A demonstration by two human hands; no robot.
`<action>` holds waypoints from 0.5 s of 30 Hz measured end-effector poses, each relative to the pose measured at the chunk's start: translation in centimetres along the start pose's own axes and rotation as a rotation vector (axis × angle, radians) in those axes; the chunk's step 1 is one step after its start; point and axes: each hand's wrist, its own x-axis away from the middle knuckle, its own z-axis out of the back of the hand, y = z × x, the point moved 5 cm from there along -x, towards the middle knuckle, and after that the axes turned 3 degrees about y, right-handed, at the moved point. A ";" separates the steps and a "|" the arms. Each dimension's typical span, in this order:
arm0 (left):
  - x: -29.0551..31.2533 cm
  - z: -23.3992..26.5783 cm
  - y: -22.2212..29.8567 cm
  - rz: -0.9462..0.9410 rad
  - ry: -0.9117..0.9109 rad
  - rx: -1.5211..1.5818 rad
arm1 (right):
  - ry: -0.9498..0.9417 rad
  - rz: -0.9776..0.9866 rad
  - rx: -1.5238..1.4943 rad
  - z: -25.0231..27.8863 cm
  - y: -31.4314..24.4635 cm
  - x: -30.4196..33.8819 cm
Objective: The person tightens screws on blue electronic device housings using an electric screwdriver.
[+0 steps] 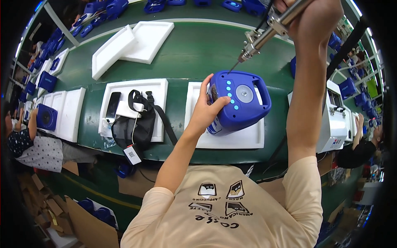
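Observation:
My left hand grips the left side of a blue plastic device, its thumb near a row of light-blue round buttons. The device has a carry-handle opening on its right and a clear round dome on its upper face. It sits tilted over a white foam tray. High at the upper right, my right hand is closed around a metal power screwdriver. The thin bit points down at the far left corner of the device; whether it touches a screw there is too small to tell.
Left of the device, another foam tray holds a phone, a black bag and a white box with a cable. Foam pieces lie at the back of the green bench. A white machine stands right; co-workers sit at both sides.

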 end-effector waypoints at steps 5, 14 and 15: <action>-0.1 -0.2 -0.1 -0.016 -0.012 -0.005 | -0.399 -0.845 -1.391 -1.5 3.4 0.6; -0.1 0.0 0.3 0.009 -0.038 0.032 | 0.090 -0.084 0.053 -0.2 3.0 0.7; -0.2 0.1 0.2 -0.006 -0.042 0.034 | -0.132 -0.454 -0.660 -0.8 5.1 0.6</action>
